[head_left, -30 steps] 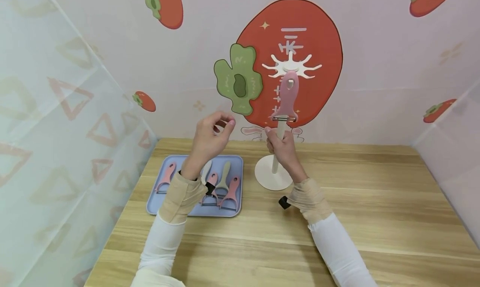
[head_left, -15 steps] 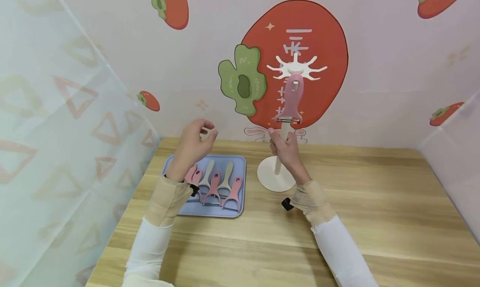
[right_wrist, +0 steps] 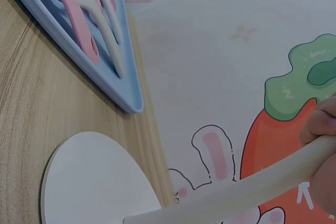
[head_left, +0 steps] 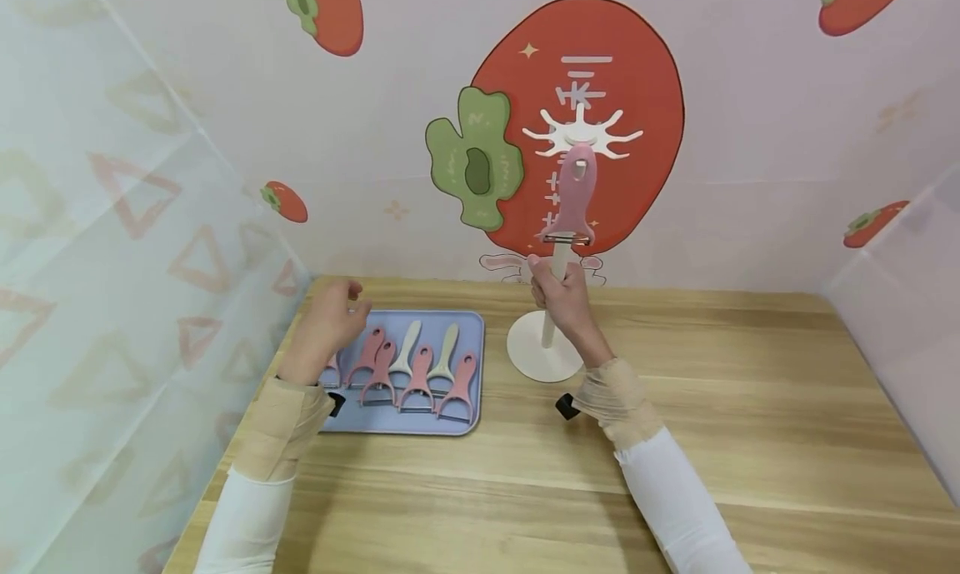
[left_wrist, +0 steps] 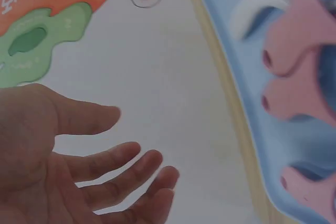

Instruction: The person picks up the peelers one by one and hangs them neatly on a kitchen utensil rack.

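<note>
Left hand (head_left: pixel 326 320) has moved: it was up nearer to the stand (head_left: pixel 560 257), and now it is lower and more to the left, by the left end of the blue tray (head_left: pixel 468 328). Its fingers (left_wrist: pixel 137 170) are bent a little, with the thumb well apart from the others, and they hold nothing. How high they are above the tray I can't tell. To the right of these fingers, in the tray, lie five other pink peelers (head_left: pixel 421 370) that I can see, one white peeler (head_left: pixel 410 339) and one pale green peeler (head_left: pixel 449 341). Most of their handles point away from the person, maybe so they are easy to pick up, and the tray keeps them all in one place. Right hand (head_left: pixel 566 299) has stayed on the stand, with its fingers wrapped around the pole, most likely so it won't wobble or tip. Just above those right fingers hangs one pink peeler (head_left: pixel 577 195). A hook goes through the hole in its handle, so its blade hangs down in front of the pole. The white hooks (head_left: pixel 581 129) spread out like a star above it, maybe so that things can hang apart. Below the right fingers, the round base (head_left: pixel 528 353) sits flat on the table (head_left: pixel 600 491), which should help the stand stay up.
</note>
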Action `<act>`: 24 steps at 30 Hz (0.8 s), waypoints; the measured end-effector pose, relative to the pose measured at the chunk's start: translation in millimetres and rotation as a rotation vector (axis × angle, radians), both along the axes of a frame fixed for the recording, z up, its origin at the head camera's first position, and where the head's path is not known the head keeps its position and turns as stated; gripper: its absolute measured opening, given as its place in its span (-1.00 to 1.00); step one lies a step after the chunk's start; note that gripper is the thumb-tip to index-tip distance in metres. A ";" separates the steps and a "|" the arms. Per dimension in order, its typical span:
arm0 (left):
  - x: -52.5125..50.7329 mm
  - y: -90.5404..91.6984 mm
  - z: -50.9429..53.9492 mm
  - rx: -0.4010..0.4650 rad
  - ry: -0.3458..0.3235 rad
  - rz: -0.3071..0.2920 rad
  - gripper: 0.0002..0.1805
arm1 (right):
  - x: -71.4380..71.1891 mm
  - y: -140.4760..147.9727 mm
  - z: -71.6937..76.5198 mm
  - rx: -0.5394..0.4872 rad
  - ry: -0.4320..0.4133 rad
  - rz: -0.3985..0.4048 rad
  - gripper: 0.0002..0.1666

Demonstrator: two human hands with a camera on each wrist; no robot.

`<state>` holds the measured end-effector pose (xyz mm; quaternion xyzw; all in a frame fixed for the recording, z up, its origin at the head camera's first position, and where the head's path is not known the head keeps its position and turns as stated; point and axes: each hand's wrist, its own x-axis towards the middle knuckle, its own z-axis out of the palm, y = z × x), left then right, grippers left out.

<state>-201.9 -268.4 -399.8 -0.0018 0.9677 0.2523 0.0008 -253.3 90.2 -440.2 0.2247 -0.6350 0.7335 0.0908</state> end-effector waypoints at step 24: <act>18.4 -46.4 -38.2 -0.202 -0.275 0.073 -0.39 | 0.0 -0.9 1.2 -0.029 0.013 0.007 -0.31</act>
